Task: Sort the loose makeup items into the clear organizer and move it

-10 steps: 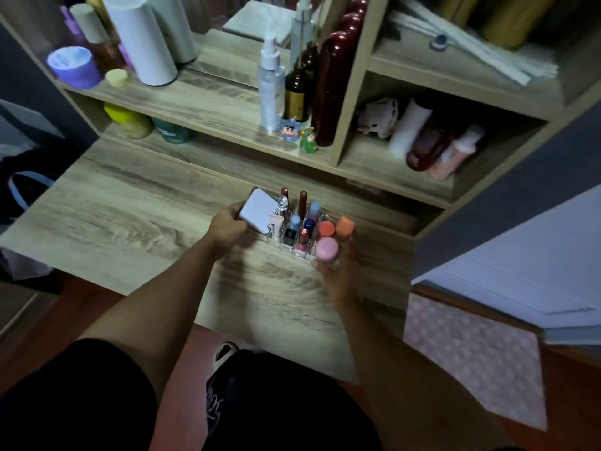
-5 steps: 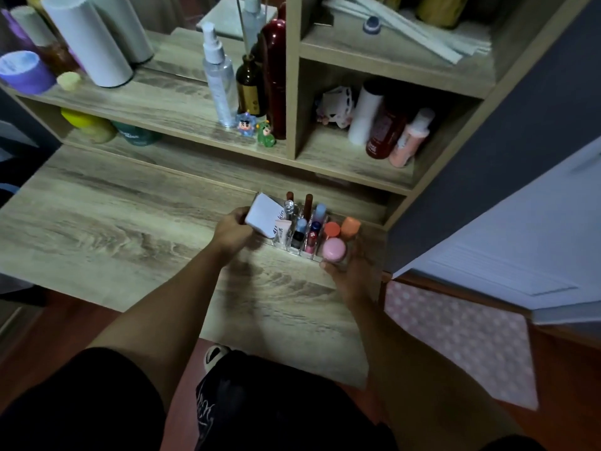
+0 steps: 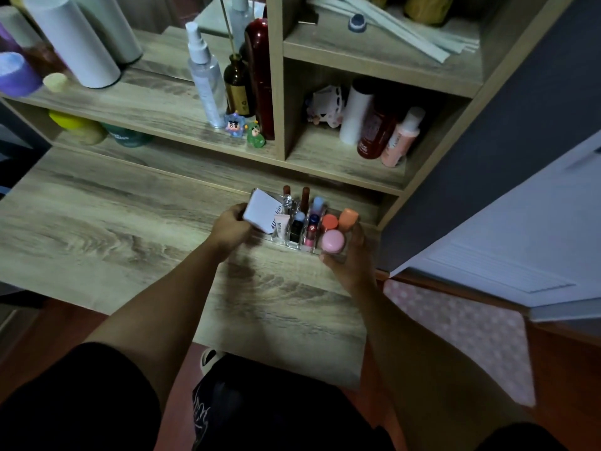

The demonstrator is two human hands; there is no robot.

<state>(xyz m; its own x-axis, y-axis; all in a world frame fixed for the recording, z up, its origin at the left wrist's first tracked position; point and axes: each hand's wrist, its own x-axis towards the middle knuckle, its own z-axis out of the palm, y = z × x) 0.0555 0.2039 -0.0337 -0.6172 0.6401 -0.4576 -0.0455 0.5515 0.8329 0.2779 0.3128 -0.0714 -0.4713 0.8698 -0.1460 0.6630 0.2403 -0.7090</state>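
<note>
The clear organizer (image 3: 294, 244) sits near the back right of the wooden desk (image 3: 107, 229), full of makeup. It holds a white square compact (image 3: 261, 211) at its left end, several upright lipsticks and small tubes (image 3: 307, 219) in the middle, and a pink round jar (image 3: 332, 241) with two orange-capped items (image 3: 338, 220) on the right. My left hand (image 3: 229, 227) grips the organizer's left end by the white compact. My right hand (image 3: 353, 255) cups its right end under the pink jar.
Shelves rise behind the desk with a spray bottle (image 3: 206, 76), a dark red bottle (image 3: 260, 76), two small figurines (image 3: 244, 128) and a lower cubby (image 3: 344, 161) of bottles. A dark wall (image 3: 487, 151) stands right of the desk; a pink dotted mat (image 3: 468, 333) lies on the floor.
Both hands stay on the organizer. The view has swung to the right and slightly closer; the organizer sits nearer the desk's back right corner than a second ago.
</note>
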